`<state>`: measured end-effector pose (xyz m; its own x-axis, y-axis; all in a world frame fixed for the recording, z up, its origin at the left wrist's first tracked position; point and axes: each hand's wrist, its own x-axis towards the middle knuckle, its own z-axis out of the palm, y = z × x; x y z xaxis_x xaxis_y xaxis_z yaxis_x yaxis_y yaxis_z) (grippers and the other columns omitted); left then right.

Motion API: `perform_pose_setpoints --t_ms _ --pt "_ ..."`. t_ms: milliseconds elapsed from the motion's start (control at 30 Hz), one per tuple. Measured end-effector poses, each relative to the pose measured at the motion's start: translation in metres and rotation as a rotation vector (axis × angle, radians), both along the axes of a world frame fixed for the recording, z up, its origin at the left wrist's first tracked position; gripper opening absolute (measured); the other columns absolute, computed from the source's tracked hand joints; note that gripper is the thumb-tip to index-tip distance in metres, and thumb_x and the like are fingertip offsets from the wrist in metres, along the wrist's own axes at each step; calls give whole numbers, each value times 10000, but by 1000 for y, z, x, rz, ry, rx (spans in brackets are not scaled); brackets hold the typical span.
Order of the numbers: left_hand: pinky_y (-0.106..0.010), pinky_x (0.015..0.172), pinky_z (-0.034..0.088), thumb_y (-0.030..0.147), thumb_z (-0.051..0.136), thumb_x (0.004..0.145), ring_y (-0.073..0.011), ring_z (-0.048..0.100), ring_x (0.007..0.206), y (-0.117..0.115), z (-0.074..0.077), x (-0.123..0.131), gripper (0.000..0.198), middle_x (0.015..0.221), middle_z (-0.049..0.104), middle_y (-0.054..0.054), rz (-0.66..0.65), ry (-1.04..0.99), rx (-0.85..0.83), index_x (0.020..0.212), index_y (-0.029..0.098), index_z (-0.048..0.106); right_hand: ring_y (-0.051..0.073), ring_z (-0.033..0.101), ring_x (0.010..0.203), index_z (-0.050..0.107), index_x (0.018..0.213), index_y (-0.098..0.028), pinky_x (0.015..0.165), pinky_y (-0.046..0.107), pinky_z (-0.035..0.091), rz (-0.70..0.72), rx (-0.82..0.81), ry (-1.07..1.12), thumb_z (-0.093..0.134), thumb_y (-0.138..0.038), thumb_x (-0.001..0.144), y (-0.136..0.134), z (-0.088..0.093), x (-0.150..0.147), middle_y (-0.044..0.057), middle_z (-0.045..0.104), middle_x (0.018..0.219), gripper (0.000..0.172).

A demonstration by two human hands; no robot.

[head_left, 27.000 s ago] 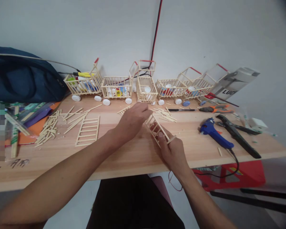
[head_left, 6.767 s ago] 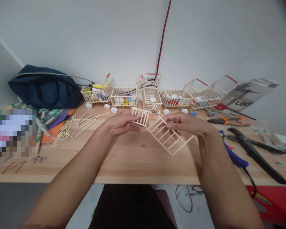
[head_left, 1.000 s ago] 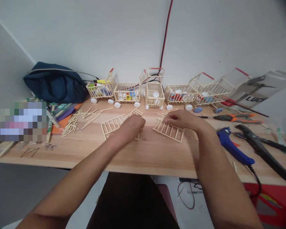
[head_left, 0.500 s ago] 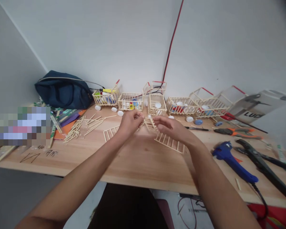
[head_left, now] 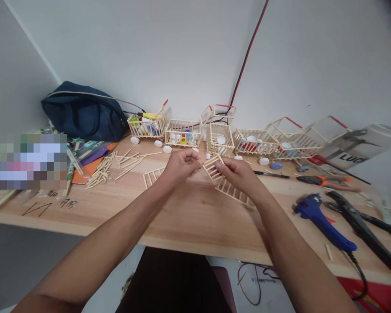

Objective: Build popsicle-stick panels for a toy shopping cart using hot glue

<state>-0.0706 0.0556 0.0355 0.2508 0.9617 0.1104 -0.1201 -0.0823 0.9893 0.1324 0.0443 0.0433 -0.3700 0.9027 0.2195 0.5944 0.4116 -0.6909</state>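
My right hand [head_left: 237,173] is closed on a small ladder-like panel of wooden sticks [head_left: 211,169], gripping its right edge between thumb and fingers. Just left of it, my left hand [head_left: 182,166] has thumb and fingertips pinched together; whatever they hold, if anything, is too small to tell. Under my right wrist a longer stick panel [head_left: 232,194] lies on the table. Another flat stick panel [head_left: 151,177] lies partly covered by my left hand and wrist.
Several mini stick carts with bottle-cap wheels, one a middle cart [head_left: 220,139], line the wall. Loose sticks [head_left: 102,171] and a blue bag [head_left: 84,111] are at left. A blue glue gun [head_left: 326,224], orange-handled pliers [head_left: 329,180] and a long black tool [head_left: 365,230] lie at right.
My right hand's fingers have closed on the small stick panel, which is now lifted and tilted. My left hand stays pinched beside it. The view has shifted slightly.
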Motion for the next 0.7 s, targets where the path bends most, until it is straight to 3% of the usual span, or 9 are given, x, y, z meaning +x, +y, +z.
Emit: perform_pose_setpoints --t_ms 167,267,567,700 --pt "-153 434 270 254 819 621 -33 450 482 5 5 -11 288 594 567 16 -347 -76 -291 723 110 591 138 487 664 575 779 -175 640 251 374 107 -109 28 438 -538 914 -2 7 7 12 561 723 411" --pt "-151 461 335 259 833 629 -51 524 523 6 8 -17 300 620 603 -2 -449 -24 -344 759 107 609 122 435 639 568 779 -174 602 241 346 169 -163 18 452 -536 911 -5 13 9 -2 499 703 402" --pt "-159 456 336 276 806 644 -58 534 523 5 8 -17 270 649 626 -6 -507 161 -238 743 113 615 111 383 616 487 696 -188 586 244 316 254 -191 -22 439 -544 919 -4 10 13 -24 426 667 423" --pt "-167 464 313 227 728 673 -49 452 468 1 5 -6 160 521 545 37 -333 317 -23 681 119 611 109 394 598 490 680 -187 576 245 321 221 -227 -36 440 -559 912 -1 6 15 -23 448 649 442"
